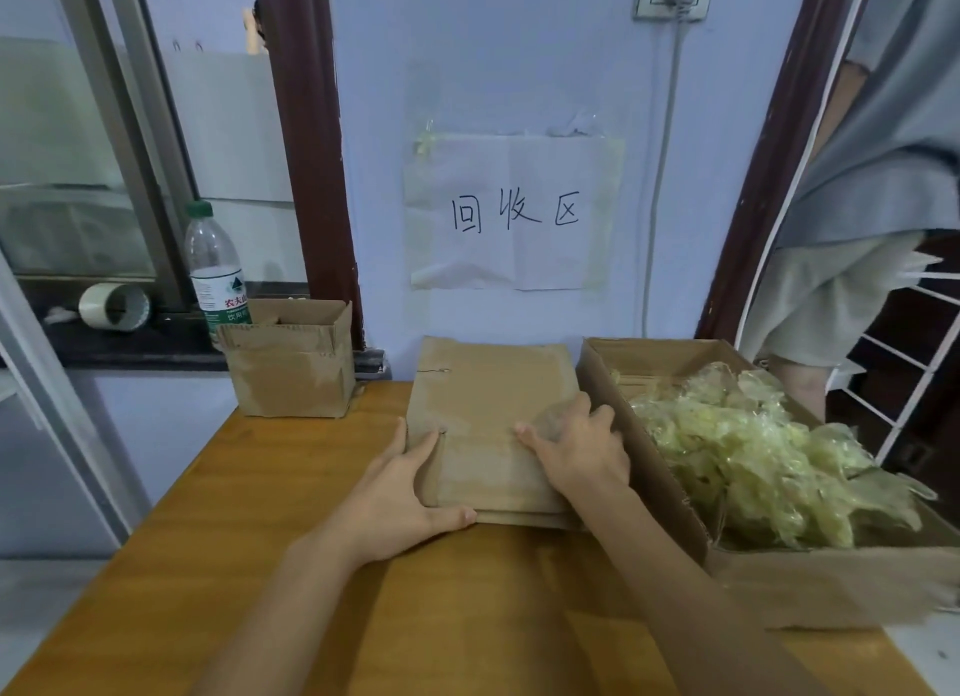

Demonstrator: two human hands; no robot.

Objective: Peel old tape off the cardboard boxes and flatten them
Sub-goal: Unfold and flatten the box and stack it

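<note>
A flattened brown cardboard box [488, 383] lies on top of other flat cardboard at the back middle of the wooden table [291, 513]. My left hand [400, 492] holds its near left corner, thumb along the front edge and fingers up the left side. My right hand [576, 446] presses flat on the box's right half, fingers spread. A small open cardboard box [291, 368] stands upright at the back left. A large open box [810, 586] on the right holds a heap of crumpled yellowish peeled tape [753, 451].
A plastic water bottle [215, 274] and a tape roll [114, 305] sit on the dark sill at the left. A paper sign [514, 212] hangs on the wall behind. A person in a grey shirt [883, 175] stands at the right by a white rack.
</note>
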